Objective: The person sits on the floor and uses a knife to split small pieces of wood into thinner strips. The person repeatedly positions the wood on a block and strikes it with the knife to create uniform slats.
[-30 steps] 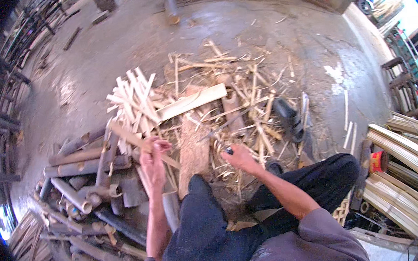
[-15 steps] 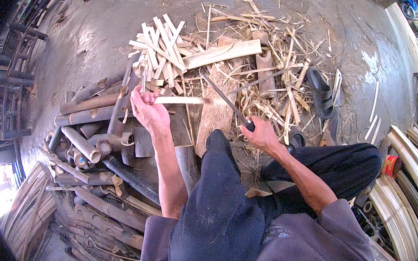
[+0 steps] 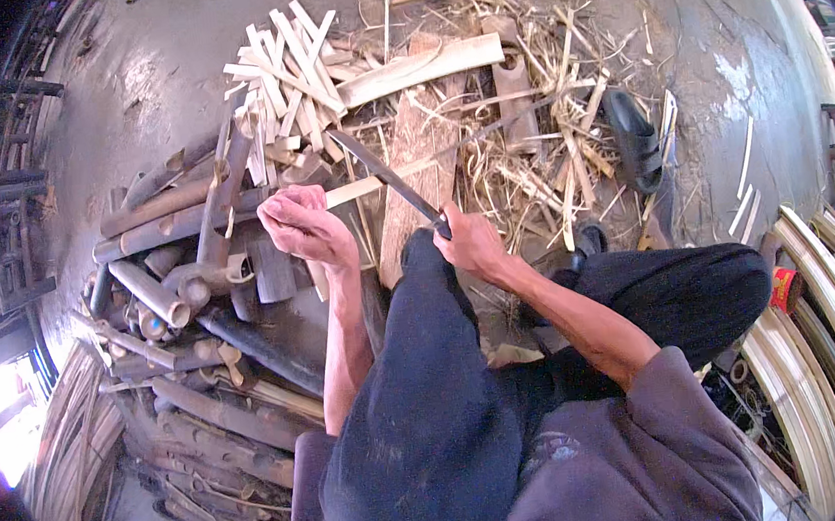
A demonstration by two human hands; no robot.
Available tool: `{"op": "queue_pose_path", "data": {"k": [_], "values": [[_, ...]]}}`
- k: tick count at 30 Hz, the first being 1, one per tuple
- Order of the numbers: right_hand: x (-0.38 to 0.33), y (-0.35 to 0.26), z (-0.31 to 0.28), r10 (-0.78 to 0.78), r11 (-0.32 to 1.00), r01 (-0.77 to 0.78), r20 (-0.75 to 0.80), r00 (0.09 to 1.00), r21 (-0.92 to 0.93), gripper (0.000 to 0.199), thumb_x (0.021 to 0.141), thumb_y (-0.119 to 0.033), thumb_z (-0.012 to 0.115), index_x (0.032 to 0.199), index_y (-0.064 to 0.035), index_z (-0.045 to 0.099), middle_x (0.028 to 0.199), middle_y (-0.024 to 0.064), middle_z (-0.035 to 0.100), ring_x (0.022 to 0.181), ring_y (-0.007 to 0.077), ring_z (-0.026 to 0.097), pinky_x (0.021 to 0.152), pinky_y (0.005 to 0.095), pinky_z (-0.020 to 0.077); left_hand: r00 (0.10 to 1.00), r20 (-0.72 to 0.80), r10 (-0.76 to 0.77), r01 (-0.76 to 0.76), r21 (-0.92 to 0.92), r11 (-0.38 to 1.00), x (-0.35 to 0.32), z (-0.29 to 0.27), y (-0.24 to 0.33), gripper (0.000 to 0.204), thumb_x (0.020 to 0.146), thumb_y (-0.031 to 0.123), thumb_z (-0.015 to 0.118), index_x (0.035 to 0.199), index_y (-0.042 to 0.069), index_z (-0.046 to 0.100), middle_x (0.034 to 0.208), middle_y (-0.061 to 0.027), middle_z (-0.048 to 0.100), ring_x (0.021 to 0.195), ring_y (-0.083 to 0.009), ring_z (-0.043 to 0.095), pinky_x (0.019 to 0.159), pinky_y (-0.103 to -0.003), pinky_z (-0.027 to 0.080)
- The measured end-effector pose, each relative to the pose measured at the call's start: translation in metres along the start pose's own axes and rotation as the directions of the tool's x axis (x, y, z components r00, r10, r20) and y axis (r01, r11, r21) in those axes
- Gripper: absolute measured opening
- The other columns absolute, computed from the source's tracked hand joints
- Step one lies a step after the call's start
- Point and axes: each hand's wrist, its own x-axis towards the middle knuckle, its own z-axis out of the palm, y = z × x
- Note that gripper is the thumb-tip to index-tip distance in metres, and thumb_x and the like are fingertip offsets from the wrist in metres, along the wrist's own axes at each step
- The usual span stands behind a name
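Note:
My left hand is closed round the near end of a pale bamboo strip, whose other end reaches right, over a worn wooden board. In my right hand is the dark handle of a long knife. Its blade points up and to the left and crosses over the strip. Both hands are above and to either side of my raised knee. Beyond them lies a pile of cut pale strips, beside a wide split bamboo piece.
Dark bamboo poles are stacked at my left. Shavings litter the floor right of the board, near a black sandal. Curved bundles of long slats stand at the lower right, by a red can.
My right hand has moved left with the knife, so the blade now crosses the strip. My left hand has turned over, fingers curled in. The whole view has shifted slightly.

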Motion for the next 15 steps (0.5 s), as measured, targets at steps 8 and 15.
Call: {"op": "queue_pose_path", "data": {"k": [8, 15], "values": [[-0.028, -0.063, -0.105, 0.019, 0.887, -0.003, -0.031, 0.999, 0.461, 0.059, 0.091, -0.017, 0.057, 0.145, -0.0100, 0.036, 0.069, 0.0040, 0.058, 0.061, 0.0117, 0.058, 0.058, 0.0288, 0.0470, 0.925, 0.223, -0.307, 0.300, 0.066, 0.952, -0.018, 0.019, -0.002, 0.027, 0.101, 0.017, 0.037, 0.122, 0.002, 0.043, 0.088, -0.0064, 0.056, 0.085, -0.0140, 0.052, 0.081, -0.029, 0.042], [-0.068, -0.118, -0.161, -0.047, 0.683, -0.045, 0.105, 0.993, 0.729, 0.064, 0.094, -0.007, 0.049, 0.152, -0.0133, 0.021, 0.076, 0.0028, 0.057, 0.058, 0.0100, 0.059, 0.055, 0.0247, 0.0510, 0.802, 0.594, -0.067, 0.351, -0.376, 0.858, -0.032, 0.036, 0.000, 0.028, 0.099, 0.030, 0.042, 0.098, 0.004, 0.053, 0.092, -0.0027, 0.048, 0.083, -0.0138, 0.042, 0.079, -0.026, 0.033]]}}
